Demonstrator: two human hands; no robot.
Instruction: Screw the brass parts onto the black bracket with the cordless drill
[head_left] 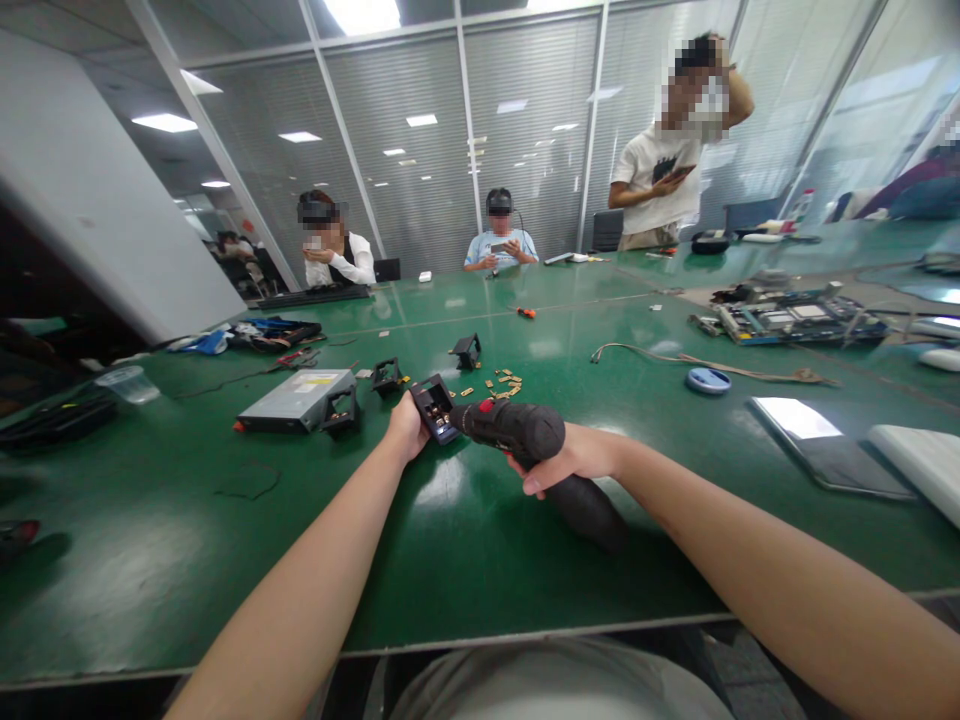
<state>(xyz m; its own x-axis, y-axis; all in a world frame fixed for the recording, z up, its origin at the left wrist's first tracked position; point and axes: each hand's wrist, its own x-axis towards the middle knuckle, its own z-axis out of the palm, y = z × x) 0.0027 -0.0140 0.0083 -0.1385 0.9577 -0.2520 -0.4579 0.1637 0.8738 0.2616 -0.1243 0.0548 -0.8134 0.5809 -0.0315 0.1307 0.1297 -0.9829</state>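
Note:
My left hand (407, 428) is closed around the side of a black plastic housing (435, 408), which is tilted with its open face toward me and shows coppery metal parts inside. My right hand (568, 462) grips a black cordless drill (517, 430) with a red mark on top. The drill's front end points left at the housing; whether its tip touches is hard to see. Beyond the drill lie several small brass-coloured metal pieces (510, 380). Similar black plastic housings stand nearby: one (466, 350) behind, another (387, 375) to the left, and a third (341, 412) by a silver drive.
The silver disc drive (296, 400) lies left on the green table (187, 540). A blue round tin (707, 381), a cable (720, 365), a phone-like slab (825, 445) and a circuit board (802, 315) are at right. Several people are around the table's far side.

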